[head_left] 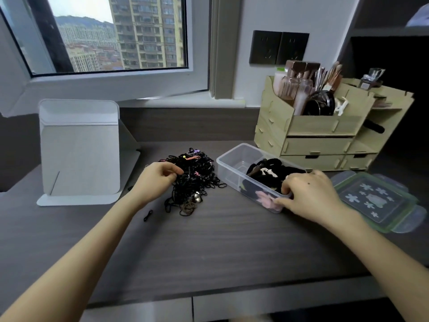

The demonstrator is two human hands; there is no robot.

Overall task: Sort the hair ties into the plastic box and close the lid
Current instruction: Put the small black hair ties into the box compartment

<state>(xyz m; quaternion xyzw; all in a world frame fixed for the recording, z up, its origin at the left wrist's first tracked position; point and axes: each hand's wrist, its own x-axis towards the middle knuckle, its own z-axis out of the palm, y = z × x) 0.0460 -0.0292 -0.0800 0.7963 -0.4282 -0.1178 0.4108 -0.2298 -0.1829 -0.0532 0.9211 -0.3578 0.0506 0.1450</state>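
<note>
We look down at a dark wood-grain table [220, 240] under a window. Our left hand [155, 181] rests at the left edge of a heap of thin hair ties [192, 180], mostly black with a few pink and purple ones near the far side; the fingers [173, 170] curl in narrowly against the loops, and whether this grip actually pinches a tie we cannot tell. One stray black tie [147, 215] lies apart, nearer to us.

Just right of the heap stands the clear plastic box [234, 165], set at an angle, lid off. Its far end is bare; the near end holds thicker black ties, something white and a pink piece. Our right hand [311, 194] is at the near right corner, fingers hooked over the rim, thumb against the outer wall, so this grip holds the box itself.

The lid [373, 201], clear with green edging and a flower pattern, lies flat right of the box. Behind stand a wooden organizer [325, 133] with brushes and bottles, and at left a white folding stand [79, 149].
</note>
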